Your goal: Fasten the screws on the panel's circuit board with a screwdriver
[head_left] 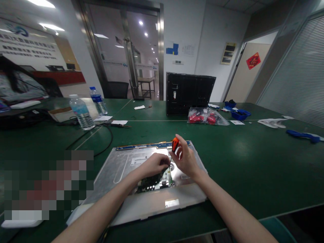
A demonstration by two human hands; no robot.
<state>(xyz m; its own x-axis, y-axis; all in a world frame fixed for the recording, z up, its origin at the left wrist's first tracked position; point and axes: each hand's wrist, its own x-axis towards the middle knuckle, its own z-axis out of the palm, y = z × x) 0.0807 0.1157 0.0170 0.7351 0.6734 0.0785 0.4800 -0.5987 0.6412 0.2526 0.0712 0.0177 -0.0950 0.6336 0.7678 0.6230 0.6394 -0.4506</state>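
Observation:
My right hand (186, 158) grips a screwdriver (175, 144) with an orange and black handle, its shaft pointing down. The tip meets a green circuit board (165, 178) near the middle of a silver metal display panel (157, 202), which lies flat on the table. Fingers curled together, my left hand (157, 164) is at the board beside the screwdriver's tip; what lies between those fingers is hidden. Part of the board is covered by that hand. A narrow blue circuit strip (141, 146) runs along the panel's far edge.
A black monitor housing (189, 91) stands beyond the panel, with a plastic bag of red items (206, 116) before it. Two water bottles (82, 113) and a black cable (111, 136) are at left. Blue trays (240, 114) and gloves (302, 135) lie at right on the green table (243, 162).

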